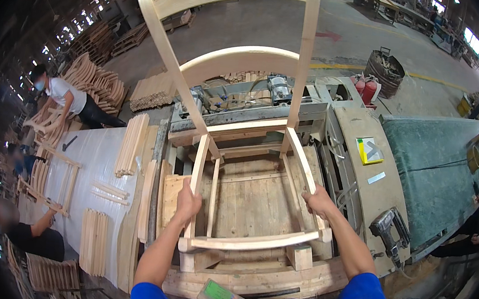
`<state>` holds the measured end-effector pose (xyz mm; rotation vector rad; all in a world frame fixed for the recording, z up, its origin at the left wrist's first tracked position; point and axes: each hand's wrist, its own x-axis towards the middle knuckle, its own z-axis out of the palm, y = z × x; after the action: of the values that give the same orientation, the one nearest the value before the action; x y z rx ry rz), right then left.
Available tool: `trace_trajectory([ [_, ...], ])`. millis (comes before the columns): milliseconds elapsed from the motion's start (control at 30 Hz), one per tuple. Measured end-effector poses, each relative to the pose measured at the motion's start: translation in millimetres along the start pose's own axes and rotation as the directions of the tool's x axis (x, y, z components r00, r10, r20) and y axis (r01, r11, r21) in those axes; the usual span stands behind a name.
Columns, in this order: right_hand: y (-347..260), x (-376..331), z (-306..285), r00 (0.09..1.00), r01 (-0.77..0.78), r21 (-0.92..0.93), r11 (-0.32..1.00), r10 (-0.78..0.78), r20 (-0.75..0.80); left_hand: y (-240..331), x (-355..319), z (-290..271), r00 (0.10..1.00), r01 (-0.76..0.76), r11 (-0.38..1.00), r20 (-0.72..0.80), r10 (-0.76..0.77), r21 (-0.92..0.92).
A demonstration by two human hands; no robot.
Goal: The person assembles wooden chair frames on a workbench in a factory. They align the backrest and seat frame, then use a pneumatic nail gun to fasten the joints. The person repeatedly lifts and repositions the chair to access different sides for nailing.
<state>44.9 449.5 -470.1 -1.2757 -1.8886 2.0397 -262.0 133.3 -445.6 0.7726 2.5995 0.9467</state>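
Note:
A bare wooden chair frame stands in front of me, its tall back with curved cross rails rising away from me. My left hand is closed around the left seat rail. On the opposite side, my right hand grips the right seat rail near its front corner. The seat has no panel, so the plank bed of the workbench shows through it. Beneath the front right corner sits a wooden block. Behind the seat lies a metal clamping machine with a cylinder.
To the right, a board holds a nail gun and a yellow-edged box. Beyond it is a green-topped table. Stacked wooden strips lie on the left table, where co-workers handle frames. Fire extinguishers and a rusty drum stand behind.

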Motion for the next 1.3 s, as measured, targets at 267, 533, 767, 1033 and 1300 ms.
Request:
trace_trajectory([
  [267, 5, 9, 11, 0.998, 0.005, -0.073, 0.997, -0.01, -0.065, -8, 16, 4, 1.0, -0.003, 1.0, -0.017, 0.003, 0.015],
  [533, 4, 23, 10, 0.998, -0.012, -0.119, 0.993, 0.005, -0.059, -33, 2, 50, 0.988, 0.15, 0.986, 0.03, -0.148, -0.072],
  [767, -6, 4, -21, 0.993, -0.011, -0.151, 0.988, -0.007, -0.117, -29, 15, 69, 0.998, 0.052, 0.973, 0.039, -0.044, -0.225],
  [1033, -74, -108, -62, 0.983, 0.105, -0.117, 0.988, -0.121, -0.14, 64, -31, -14, 1.0, -0.009, 0.949, 0.024, 0.017, -0.315],
  [1300, -133, -280, -76, 0.894, 0.377, -0.228, 0.898, -0.417, -0.164, 123, -114, -100, 0.952, -0.294, 0.859, -0.204, 0.227, -0.418],
])
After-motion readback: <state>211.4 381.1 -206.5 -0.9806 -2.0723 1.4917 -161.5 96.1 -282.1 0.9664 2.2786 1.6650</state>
